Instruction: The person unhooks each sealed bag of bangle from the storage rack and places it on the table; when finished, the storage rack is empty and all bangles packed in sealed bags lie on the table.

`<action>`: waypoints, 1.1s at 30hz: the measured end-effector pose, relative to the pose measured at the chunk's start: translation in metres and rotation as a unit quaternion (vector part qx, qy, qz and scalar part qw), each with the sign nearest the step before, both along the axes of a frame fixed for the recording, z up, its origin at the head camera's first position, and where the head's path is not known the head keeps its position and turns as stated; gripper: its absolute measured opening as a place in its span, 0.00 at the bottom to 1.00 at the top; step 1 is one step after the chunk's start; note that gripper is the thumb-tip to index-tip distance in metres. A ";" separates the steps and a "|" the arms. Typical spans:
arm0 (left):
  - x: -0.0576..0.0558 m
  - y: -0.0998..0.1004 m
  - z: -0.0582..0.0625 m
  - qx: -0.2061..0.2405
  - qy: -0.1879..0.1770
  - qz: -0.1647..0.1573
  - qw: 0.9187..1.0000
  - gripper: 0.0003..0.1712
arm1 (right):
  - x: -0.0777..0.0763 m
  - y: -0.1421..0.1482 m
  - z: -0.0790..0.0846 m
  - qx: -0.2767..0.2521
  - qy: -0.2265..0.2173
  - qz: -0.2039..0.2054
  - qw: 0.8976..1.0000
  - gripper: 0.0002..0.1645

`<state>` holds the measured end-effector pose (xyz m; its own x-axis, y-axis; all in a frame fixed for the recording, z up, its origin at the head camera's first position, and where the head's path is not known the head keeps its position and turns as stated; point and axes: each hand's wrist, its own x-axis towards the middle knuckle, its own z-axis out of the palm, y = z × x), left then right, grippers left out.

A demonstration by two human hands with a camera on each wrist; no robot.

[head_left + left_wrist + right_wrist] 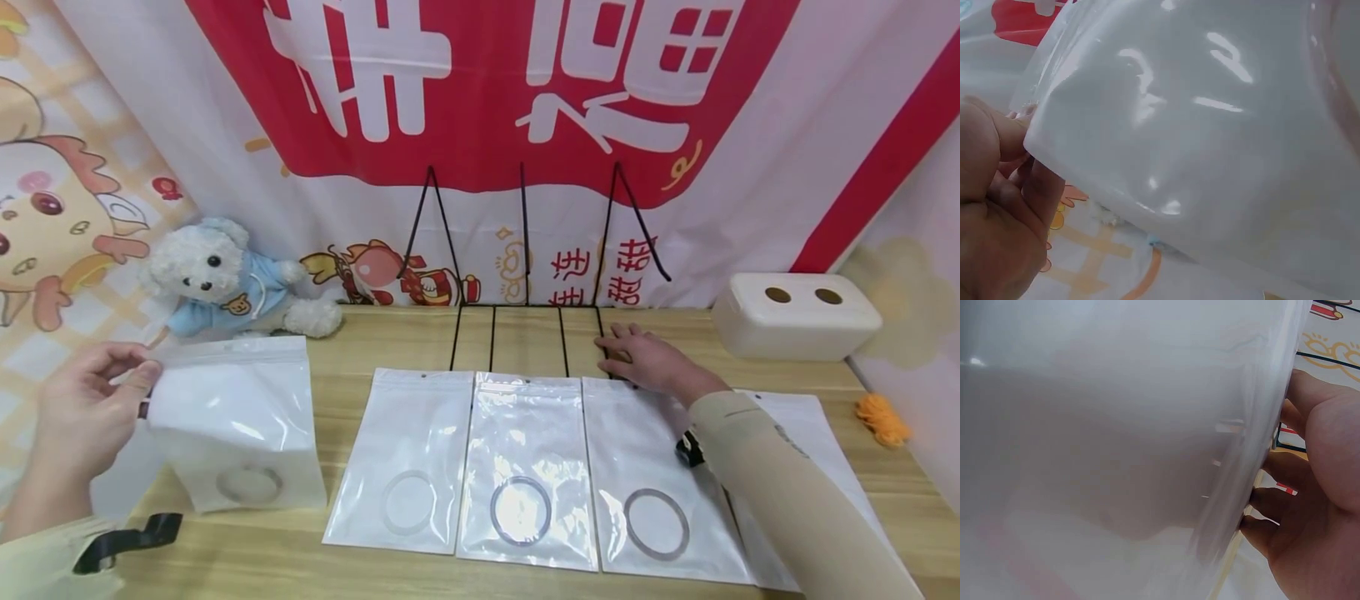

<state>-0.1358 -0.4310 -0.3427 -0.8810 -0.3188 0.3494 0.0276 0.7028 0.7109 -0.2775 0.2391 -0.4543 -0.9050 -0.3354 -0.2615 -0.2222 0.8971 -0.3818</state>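
My left hand pinches the upper left edge of a white, clear-fronted zip bag, raised at the left. A pale bangle shows low in it. In the left wrist view this glossy bag fills most of the picture, with thumb and fingers at its edge. My right hand reaches over the top edge of a flat zip bag holding a greyish bangle. Its fingers are loosely spread beside a black wire rack. The right wrist view has the fingertips right at the bag's edge.
Two more zip bags with bangles, a left one and a middle one, lie alongside. Another bag is partly under my right forearm. Behind are a teddy bear, a white box and, at right, orange yarn.
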 end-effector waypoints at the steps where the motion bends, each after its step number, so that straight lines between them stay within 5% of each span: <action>1: -0.002 -0.002 -0.001 -0.014 -0.013 -0.006 1.000 0.06 | -0.001 0.000 0.001 0.000 0.000 -0.001 1.000 0.38; 8: -0.026 -0.005 -0.012 -0.019 -0.078 -0.054 0.995 0.09 | 0.000 0.001 0.003 -0.004 -0.003 -0.002 1.000 0.38; 13: -0.042 -0.001 -0.034 -0.026 -0.096 -0.062 0.993 0.10 | 0.001 0.001 0.002 0.000 -0.012 -0.012 1.000 0.39; 20: -0.060 0.005 -0.057 -0.078 -0.166 -0.061 0.981 0.17 | -0.001 0.002 -0.002 0.001 -0.006 -0.007 1.000 0.39; 33: -0.087 0.010 -0.092 -0.130 -0.183 -0.063 0.972 0.14 | -0.001 0.001 -0.001 -0.002 -0.010 -0.013 1.000 0.39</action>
